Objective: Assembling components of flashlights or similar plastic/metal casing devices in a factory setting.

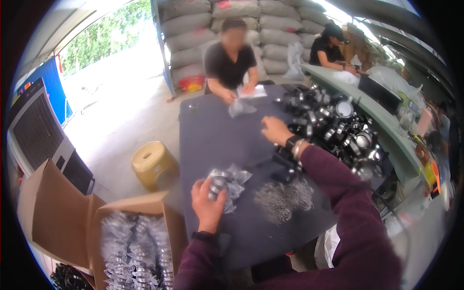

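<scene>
My left hand (pixel 208 202) is closed around a round silver metal part (pixel 218 186) at the near left of the dark table. Clear plastic bags (pixel 237 180) lie crumpled beside and under that part. My right hand (pixel 276 130) reaches over the middle of the table, its fingers curled together; whatever they hold, if anything, does not show. Just right of it spreads a big heap of black and silver round parts (pixel 333 126). Between my forearms sits a pile of small thin metal pieces (pixel 279 200), too fine to name.
An open cardboard box (pixel 169 217) of bagged silver parts stands left of the table (pixel 205 130), near a yellow stool (pixel 153 164). Across the table a co-worker (pixel 231 63) handles a clear bag (pixel 241 107). Another person (pixel 328 52) works behind a long green counter (pixel 333 79).
</scene>
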`<action>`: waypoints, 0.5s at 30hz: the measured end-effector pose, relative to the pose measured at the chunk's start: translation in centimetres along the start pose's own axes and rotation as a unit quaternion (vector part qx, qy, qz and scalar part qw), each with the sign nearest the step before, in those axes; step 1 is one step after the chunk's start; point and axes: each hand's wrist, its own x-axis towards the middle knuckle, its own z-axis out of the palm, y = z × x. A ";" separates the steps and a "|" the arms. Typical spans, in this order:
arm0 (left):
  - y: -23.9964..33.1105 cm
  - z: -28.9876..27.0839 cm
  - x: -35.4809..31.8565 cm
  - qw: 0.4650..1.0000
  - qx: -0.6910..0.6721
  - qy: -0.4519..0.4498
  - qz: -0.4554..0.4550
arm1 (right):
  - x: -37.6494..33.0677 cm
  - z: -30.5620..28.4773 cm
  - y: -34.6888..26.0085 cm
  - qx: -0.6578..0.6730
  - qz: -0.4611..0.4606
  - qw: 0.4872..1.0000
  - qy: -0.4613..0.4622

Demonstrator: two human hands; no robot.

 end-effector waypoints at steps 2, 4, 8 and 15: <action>0.0 -0.1 0.0 1.000 -0.008 -0.004 0.000 | 2.0 0.5 -0.3 -0.010 0.003 1.000 0.006; 0.1 0.0 0.0 1.000 -0.008 -0.002 -0.004 | 3.9 1.0 -0.4 -0.031 -0.054 0.997 0.038; -0.2 -0.4 -0.1 1.000 -0.005 -0.009 -0.009 | 7.3 2.8 -3.2 0.023 -0.148 0.985 -0.080; 0.1 -0.6 0.2 1.000 -0.023 -0.007 -0.007 | 9.4 6.9 -3.4 -0.078 -0.159 0.946 -0.273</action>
